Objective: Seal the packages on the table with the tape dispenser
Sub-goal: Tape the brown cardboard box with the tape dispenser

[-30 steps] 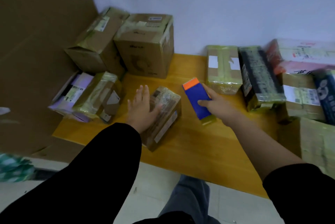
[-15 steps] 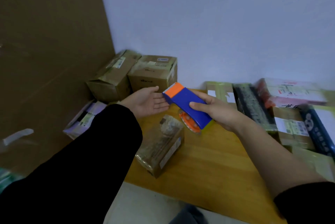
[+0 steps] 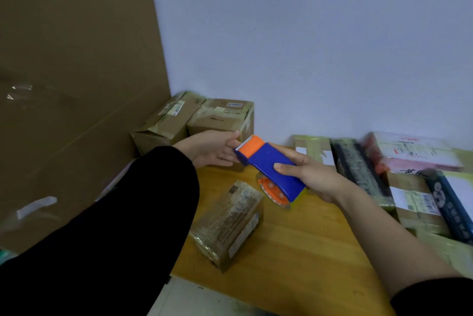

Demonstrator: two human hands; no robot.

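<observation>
1. One big cardboard sheet (image 3: 76,72) stands upright on the left against the wall, with a few scraps of clear tape stuck to it.
2. One wooden table (image 3: 307,251) carries all the packages.
3. Along the table's right side at least five packages sit close together, among them a white-labelled package (image 3: 313,149), a dark-wrapped package (image 3: 358,170) and a pink-and-white package (image 3: 412,149). Blur prevents a firmer count.
4. Two brown boxes fill the back-left corner side by side: a left box (image 3: 161,124) that is tilted and a right box (image 3: 222,116) that is upright.
5. One small package (image 3: 230,221), wrapped in clear tape, lies alone near the front edge, just below the tape dispenser (image 3: 263,159).
6. Two hands are in view.
   - The right hand (image 3: 317,177) grips the dispenser's blue body, thumb on the near side and fingers curled round the far side.
   - The left hand (image 3: 212,149), in a black sleeve (image 3: 115,239), is palm-up with loosely straight fingers at the toothed end. Whether it pinches any tape cannot be told.
7. The one tape dispenser, blue with an orange nose and orange hub, is held in the air above the table between the hands.
</observation>
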